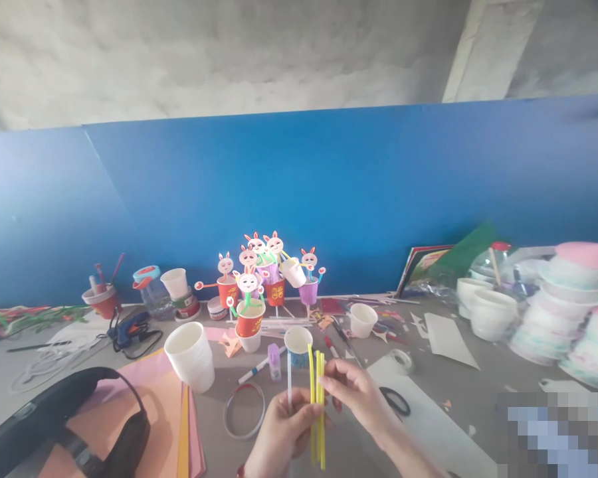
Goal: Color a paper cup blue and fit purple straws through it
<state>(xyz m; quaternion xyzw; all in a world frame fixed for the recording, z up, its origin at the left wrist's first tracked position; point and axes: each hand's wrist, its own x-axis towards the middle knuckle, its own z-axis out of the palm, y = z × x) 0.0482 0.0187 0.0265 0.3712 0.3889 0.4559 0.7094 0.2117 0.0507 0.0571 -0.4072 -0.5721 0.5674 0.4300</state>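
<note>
My left hand (292,425) is closed around several thin yellow straws (313,378), which stand upright side by side, thumb across them. A whitish straw (289,382) rises from the same hand. My right hand (353,393) meets the yellow straws from the right, its thumb and forefinger pinching at the rightmost one; the other fingers are curled and partly hidden. Just beyond the straws stands a paper cup (299,340) with a blue pattern. Rabbit-faced figures on red cups (250,323) and a purple cup (308,292) stand farther back.
Stacked white cups (189,355), a tape roll (245,410), a purple-capped glue bottle (274,362) and a marker (260,365) lie around my hands. Black headphones (122,438) rest on coloured paper (165,411). Scissors (395,401) lie at right; a blue glue gun (129,328) sits left.
</note>
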